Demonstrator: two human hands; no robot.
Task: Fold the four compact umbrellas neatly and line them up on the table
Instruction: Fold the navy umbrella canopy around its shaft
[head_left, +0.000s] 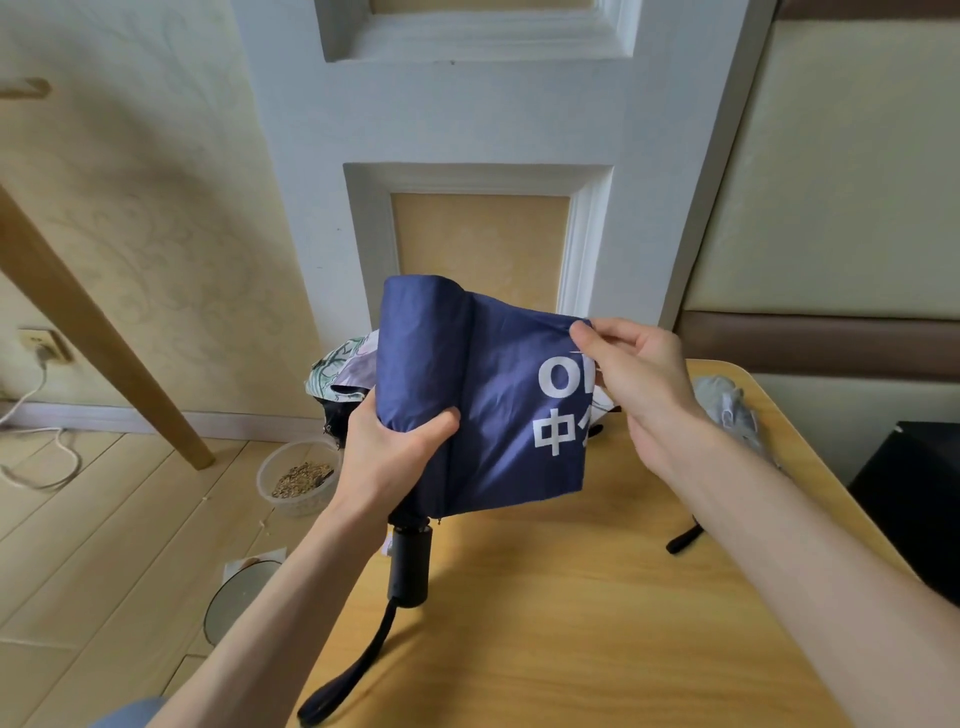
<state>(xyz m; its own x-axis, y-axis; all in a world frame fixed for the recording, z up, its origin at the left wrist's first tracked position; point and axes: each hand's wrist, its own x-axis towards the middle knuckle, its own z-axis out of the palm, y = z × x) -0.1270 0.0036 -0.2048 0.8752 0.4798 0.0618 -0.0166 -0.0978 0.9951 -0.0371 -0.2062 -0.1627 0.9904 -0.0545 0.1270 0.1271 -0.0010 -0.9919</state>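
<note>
Bowl on floor with brown crumbly bits inside. Left hand curled tight round rolled blue umbrella, right hand pinching its loose flap, over table's left edge.

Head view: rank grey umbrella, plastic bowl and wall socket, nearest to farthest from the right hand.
1. grey umbrella, on the table, right of the right hand.
2. plastic bowl, on the floor, left.
3. wall socket, far left.

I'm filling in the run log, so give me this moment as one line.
stage: wrapping canopy | left hand: grips rolled navy umbrella | right hand: pinches its loose flap | table: grey fabric bundle at far right
</note>
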